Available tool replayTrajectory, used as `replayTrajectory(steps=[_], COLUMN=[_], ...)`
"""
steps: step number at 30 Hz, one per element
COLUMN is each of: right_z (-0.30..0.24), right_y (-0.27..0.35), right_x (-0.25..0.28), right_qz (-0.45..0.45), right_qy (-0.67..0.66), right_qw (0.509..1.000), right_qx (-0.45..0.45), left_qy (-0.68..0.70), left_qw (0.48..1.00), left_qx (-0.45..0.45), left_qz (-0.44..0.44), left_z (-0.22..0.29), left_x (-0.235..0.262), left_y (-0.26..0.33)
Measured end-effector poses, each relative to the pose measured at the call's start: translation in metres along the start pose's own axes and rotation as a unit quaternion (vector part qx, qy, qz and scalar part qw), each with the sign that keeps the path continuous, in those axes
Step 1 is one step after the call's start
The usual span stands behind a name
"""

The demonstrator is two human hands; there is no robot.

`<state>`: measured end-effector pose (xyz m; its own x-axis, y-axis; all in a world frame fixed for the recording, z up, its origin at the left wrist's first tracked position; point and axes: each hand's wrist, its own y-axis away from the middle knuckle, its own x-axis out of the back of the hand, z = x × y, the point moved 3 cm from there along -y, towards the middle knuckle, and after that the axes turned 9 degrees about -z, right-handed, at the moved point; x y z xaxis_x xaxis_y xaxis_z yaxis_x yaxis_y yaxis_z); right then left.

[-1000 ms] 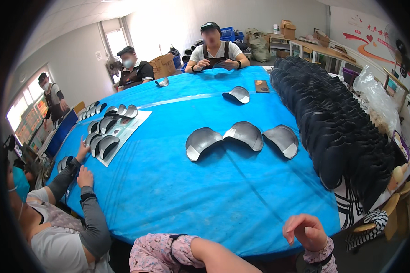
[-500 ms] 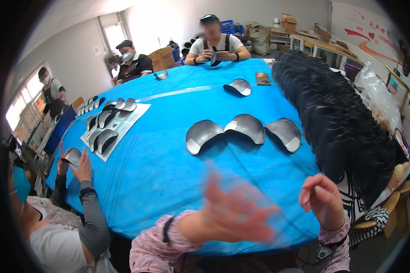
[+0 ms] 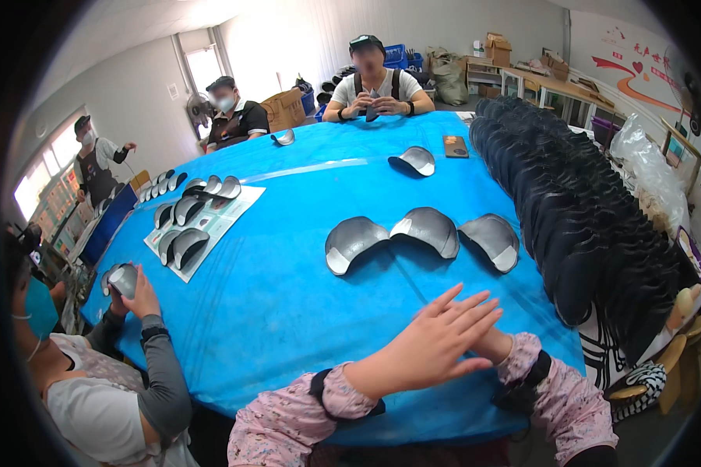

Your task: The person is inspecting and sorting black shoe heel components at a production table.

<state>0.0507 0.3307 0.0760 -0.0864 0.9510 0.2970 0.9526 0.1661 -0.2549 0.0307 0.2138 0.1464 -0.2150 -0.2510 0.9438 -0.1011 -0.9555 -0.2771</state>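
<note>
My left hand (image 3: pixel 420 342) lies across my right hand (image 3: pixel 493 342) above the near part of the blue-covered table (image 3: pixel 265 327). The left fingers are stretched out and hold nothing. Most of the right hand is hidden behind the left, so its fingers cannot be made out well. Just beyond the hands, three curved grey shell-like pieces with dark undersides stand in a row: a left one (image 3: pixel 356 243), a middle one (image 3: pixel 427 231) and a right one (image 3: pixel 491 241). Neither hand touches them.
A long heap of black curved pieces (image 3: pixel 576 210) fills the table's right side. Farther back lie another grey piece (image 3: pixel 417 159) and a brown flat box (image 3: pixel 455 146). At left, a person (image 3: pixel 136 292) handles a grey piece; more pieces rest on a printed sheet (image 3: pixel 230 222).
My hands have come together, the left one now overlapping the right. My view has shifted slightly. The person across the table has raised the piece in their hands a little.
</note>
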Motion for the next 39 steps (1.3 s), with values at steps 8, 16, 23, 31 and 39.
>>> replayTrajectory(steps=[8,16,23,31,39], right_z=[0.026,0.018,0.022,0.014,0.014], right_y=[0.006,0.001,0.005,0.003,0.006], right_x=[-0.004,-0.008,-0.009,-0.008,-0.011], right_qz=[-0.122,-0.196,-0.192,-0.186,-0.181], right_qy=[0.37,0.379,0.422,0.365,0.343], right_qw=[0.91,0.902,0.881,0.908,0.917], right_qx=[0.138,0.06,0.093,0.088,0.093], left_qy=[0.123,0.174,0.176,0.184,0.191], left_qw=[0.992,0.985,0.984,0.983,0.982], left_qx=[0.008,0.016,0.002,0.017,0.019], left_qz=[-0.029,-0.005,-0.001,-0.005,-0.001], left_z=[-0.034,-0.039,-0.039,-0.039,-0.035], left_x=[-0.029,-0.029,-0.033,-0.03,-0.03], left_y=[0.001,0.004,0.002,0.003,0.005])
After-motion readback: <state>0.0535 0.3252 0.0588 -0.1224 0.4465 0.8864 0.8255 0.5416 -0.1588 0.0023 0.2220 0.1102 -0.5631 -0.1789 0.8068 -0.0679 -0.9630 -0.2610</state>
